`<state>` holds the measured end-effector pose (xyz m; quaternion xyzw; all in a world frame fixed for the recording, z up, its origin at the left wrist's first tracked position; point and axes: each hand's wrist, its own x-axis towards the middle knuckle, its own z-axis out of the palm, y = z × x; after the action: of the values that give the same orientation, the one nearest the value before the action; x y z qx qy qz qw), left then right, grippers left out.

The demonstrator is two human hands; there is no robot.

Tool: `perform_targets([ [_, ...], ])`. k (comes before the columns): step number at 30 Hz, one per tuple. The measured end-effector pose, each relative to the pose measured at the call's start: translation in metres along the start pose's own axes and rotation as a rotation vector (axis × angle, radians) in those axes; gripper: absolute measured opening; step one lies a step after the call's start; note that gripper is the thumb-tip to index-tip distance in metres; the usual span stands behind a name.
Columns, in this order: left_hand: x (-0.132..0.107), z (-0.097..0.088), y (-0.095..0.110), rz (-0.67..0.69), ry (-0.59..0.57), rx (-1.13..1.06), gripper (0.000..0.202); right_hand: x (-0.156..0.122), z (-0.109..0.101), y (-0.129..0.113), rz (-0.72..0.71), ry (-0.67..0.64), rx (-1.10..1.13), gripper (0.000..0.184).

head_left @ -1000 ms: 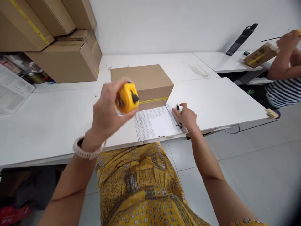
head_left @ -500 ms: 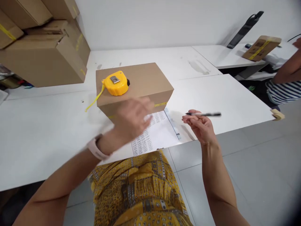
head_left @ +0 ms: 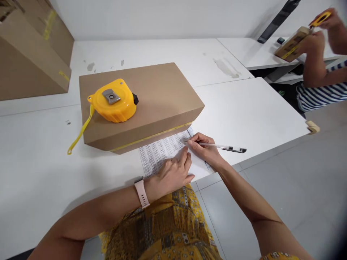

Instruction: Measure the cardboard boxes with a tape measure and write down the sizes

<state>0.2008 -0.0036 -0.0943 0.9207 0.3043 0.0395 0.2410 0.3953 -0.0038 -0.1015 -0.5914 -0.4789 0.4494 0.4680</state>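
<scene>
A brown cardboard box (head_left: 159, 97) lies on the white table (head_left: 244, 108). On its top rests a yellow tape measure (head_left: 114, 103), its strap hanging over the box's left edge. A printed sheet of small figures (head_left: 159, 151) lies in front of the box, partly under it. My left hand (head_left: 170, 173) presses flat on the sheet, fingers stretched out. My right hand (head_left: 204, 148) pinches a pen (head_left: 225, 147), whose tip touches the sheet near the box's lower right corner.
Large cardboard boxes (head_left: 29, 54) are stacked at the back left. At the right, another person in a striped top (head_left: 320, 95) holds a small box (head_left: 290, 47) and a yellow tool over a second table. The table's front edge runs close to my body.
My left hand set the tape measure on the box, then came down flat on the sheet. My right hand picked up the pen and brought its tip to the sheet. The view moved closer.
</scene>
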Motion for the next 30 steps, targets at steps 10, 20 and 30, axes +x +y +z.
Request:
perform_targets([
  [10,-0.003,-0.015,0.008,0.168,0.029,0.54,0.062,-0.001,-0.001,0.004,-0.04,0.094,-0.153,0.044],
  [20,-0.001,-0.008,0.006,0.172,0.059,0.555,0.061,0.0,0.003,0.019,-0.113,0.207,-0.117,0.032],
  [30,-0.002,-0.007,0.006,0.187,0.107,0.595,0.058,0.001,0.005,0.019,-0.17,0.188,-0.165,0.033],
])
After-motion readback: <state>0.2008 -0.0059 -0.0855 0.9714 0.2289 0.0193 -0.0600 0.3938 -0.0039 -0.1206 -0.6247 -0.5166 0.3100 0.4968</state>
